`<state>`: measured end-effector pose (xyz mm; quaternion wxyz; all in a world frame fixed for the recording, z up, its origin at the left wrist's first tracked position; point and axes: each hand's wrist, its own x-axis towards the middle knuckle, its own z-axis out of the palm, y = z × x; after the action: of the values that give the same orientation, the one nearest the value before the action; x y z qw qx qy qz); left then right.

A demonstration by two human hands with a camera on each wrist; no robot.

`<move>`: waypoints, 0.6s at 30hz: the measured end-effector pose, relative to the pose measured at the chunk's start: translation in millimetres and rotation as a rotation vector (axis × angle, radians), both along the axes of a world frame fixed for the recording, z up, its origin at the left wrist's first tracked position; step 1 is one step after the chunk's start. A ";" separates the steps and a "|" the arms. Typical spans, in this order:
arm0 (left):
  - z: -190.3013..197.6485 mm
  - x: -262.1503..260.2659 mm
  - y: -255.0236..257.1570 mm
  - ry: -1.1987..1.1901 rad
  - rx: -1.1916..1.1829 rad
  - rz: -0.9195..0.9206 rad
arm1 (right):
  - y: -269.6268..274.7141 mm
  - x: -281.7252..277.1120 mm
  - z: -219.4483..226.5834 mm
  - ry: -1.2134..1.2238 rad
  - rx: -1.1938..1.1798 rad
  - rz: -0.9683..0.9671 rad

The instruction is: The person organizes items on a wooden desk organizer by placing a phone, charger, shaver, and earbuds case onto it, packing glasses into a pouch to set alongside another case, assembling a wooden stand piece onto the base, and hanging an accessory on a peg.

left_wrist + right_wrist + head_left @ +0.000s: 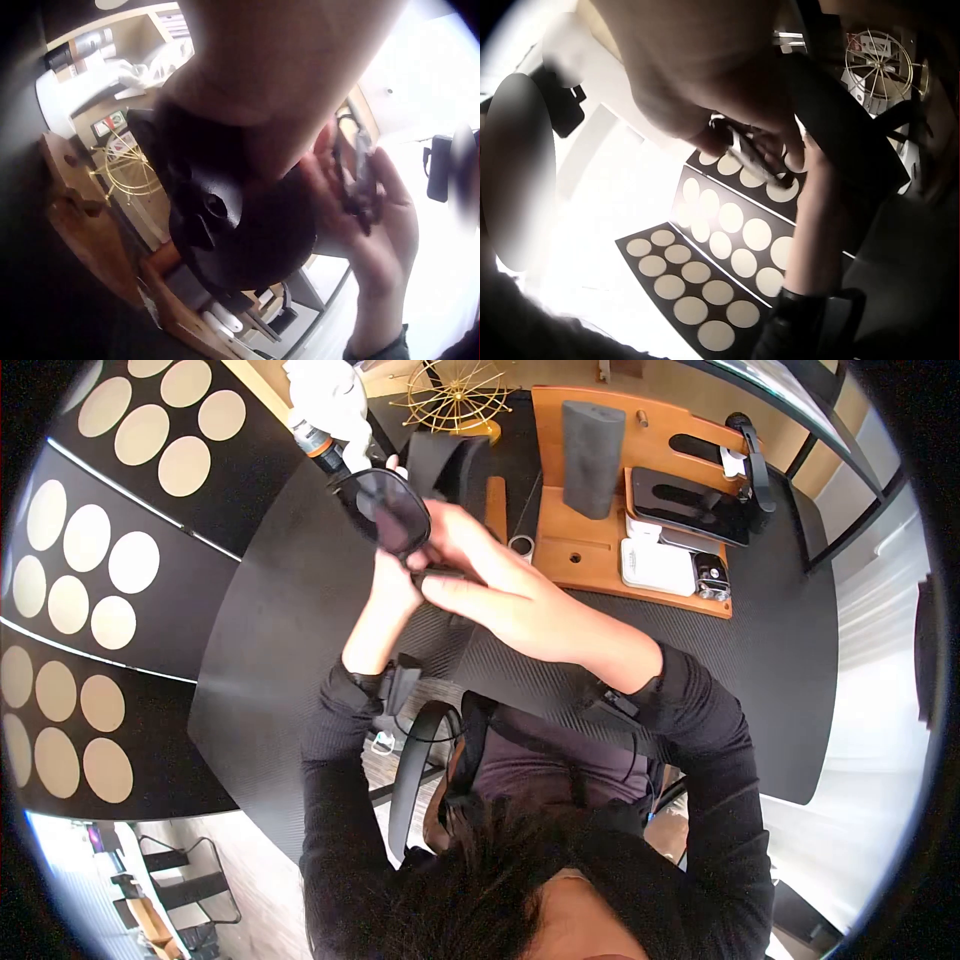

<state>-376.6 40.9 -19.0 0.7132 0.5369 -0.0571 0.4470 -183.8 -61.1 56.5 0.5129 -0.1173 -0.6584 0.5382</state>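
Dark-lensed sunglasses are up in front of the person, above the black desk. My left hand grips them from below, its fingers mostly hidden behind the lenses. From the right, my right hand reaches across with its fingers curled at the frame's near side. In the right wrist view the sunglasses lie between the right fingers and the left hand. The left wrist view shows the right hand around a thin part of the frame; a large dark shape fills the middle.
A wooden organizer holds a grey block-shaped object, a phone and a white case. Behind the hands stand a black curved object and a gold wire wheel. Black panels with pale discs line the left.
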 end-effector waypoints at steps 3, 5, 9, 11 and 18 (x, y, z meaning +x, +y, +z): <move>33.0 44.9 -16.6 0.858 0.445 1.270 | 19.6 5.9 -11.4 -0.066 0.092 -0.316; 47.5 46.7 -25.0 0.804 0.294 1.268 | 27.6 20.3 -8.8 -0.199 0.259 -0.610; 50.3 48.3 -36.6 0.641 -0.014 1.069 | 48.7 28.3 -22.2 -0.234 0.265 -0.692; 50.6 56.5 -47.0 0.545 -0.108 0.937 | 50.5 22.5 -32.8 -0.213 0.182 -0.597; 52.8 51.1 -52.4 0.103 -0.381 0.348 | 46.7 25.6 -31.7 -0.300 0.225 -0.550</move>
<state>-325.5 -11.5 33.8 0.7159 0.4167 0.1574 0.5377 -158.2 -14.4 24.8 0.5459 -0.3114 -0.7256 0.2804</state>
